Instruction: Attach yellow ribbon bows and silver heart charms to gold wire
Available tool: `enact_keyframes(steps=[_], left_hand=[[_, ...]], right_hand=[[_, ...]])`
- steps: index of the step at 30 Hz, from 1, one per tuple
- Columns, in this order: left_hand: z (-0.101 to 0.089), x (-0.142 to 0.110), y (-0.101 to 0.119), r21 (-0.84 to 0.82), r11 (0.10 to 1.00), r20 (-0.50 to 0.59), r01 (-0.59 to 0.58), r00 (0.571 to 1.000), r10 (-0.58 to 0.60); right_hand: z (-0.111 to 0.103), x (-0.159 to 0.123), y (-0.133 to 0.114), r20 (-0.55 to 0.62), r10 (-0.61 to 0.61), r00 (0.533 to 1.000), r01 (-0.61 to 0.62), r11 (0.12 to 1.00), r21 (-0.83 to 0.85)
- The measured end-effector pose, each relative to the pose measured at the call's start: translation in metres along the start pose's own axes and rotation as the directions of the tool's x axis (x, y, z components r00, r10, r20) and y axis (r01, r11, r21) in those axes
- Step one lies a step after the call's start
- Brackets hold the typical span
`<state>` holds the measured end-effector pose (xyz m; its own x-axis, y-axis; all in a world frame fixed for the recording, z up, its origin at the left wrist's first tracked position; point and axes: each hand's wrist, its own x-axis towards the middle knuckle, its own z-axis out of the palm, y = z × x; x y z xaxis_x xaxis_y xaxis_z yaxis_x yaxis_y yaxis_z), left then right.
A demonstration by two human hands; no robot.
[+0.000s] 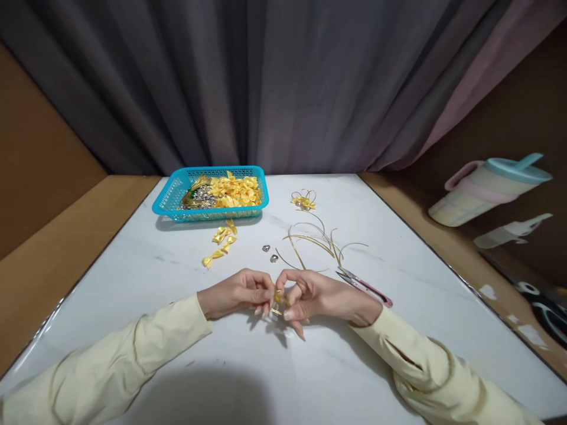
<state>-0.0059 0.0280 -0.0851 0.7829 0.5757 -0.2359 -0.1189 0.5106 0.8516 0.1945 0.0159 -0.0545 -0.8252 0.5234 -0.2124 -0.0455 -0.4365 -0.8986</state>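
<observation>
My left hand [243, 293] and my right hand [310, 297] meet over the near middle of the table, fingertips pinched. Between them is a small yellow bow with gold cord [279, 300], partly hidden by the fingers. Just beyond the hands lie two silver metal pieces [270, 254]. Several gold cords [310, 237] curl across the tabletop behind my right hand. Beside my right wrist rests a pair of thread snips [365, 287] with a pinkish handle. Loose yellow bows [221, 243] lie ahead of my left hand.
A blue plastic basket [165, 203] at the back left holds yellow bows, gold cords and silver pieces. A bow-and-cord piece [303, 200] lies at the back. To the right are a lidded tumbler [482, 192], a small translucent bottle [509, 232] and black-handled scissors [549, 319].
</observation>
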Motion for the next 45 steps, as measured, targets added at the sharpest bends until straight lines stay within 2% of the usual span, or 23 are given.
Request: enact_keyframes(steps=[6, 13, 18, 25, 31, 35, 40, 45], left_hand=[[0.002, -0.002, 0.0, 0.136, 0.989, 0.064, 0.057, 0.996, -0.066], [0.003, -0.003, 0.002, 0.248, 0.966, 0.107, 0.072, 0.989, -0.101], [0.006, -0.002, 0.002, 0.298, 0.952, 0.115, 0.074, 0.987, -0.113], [0.013, -0.003, 0.002, 0.467, 0.882, 0.125, 0.066, 0.982, -0.14], [0.01, -0.002, 0.003, 0.495, 0.867, 0.138, 0.055, 0.981, -0.14], [0.008, -0.002, 0.003, 0.439, 0.896, 0.158, 0.063, 0.977, -0.146], [0.008, -0.001, 0.002, 0.386, 0.919, 0.134, 0.083, 0.98, -0.145], [0.01, -0.002, 0.002, 0.445, 0.893, 0.123, 0.069, 0.983, -0.137]], right_hand=[[-0.001, -0.002, -0.001, 0.042, 0.082, 0.996, -0.076, 0.991, -0.112], [-0.001, -0.002, 0.002, 0.067, 0.204, 0.977, -0.196, 0.973, -0.119], [0.0, -0.002, 0.002, 0.08, 0.247, 0.966, -0.228, 0.954, -0.194], [-0.002, -0.001, 0.007, 0.097, 0.259, 0.961, -0.232, 0.946, -0.226], [-0.005, -0.002, 0.005, 0.108, 0.282, 0.953, -0.244, 0.93, -0.276], [-0.004, -0.001, 0.006, 0.135, 0.304, 0.943, -0.255, 0.922, -0.292], [-0.002, 0.0, 0.006, 0.102, 0.344, 0.934, -0.301, 0.906, -0.298], [-0.001, 0.0, 0.005, 0.099, 0.358, 0.929, -0.312, 0.897, -0.314]])
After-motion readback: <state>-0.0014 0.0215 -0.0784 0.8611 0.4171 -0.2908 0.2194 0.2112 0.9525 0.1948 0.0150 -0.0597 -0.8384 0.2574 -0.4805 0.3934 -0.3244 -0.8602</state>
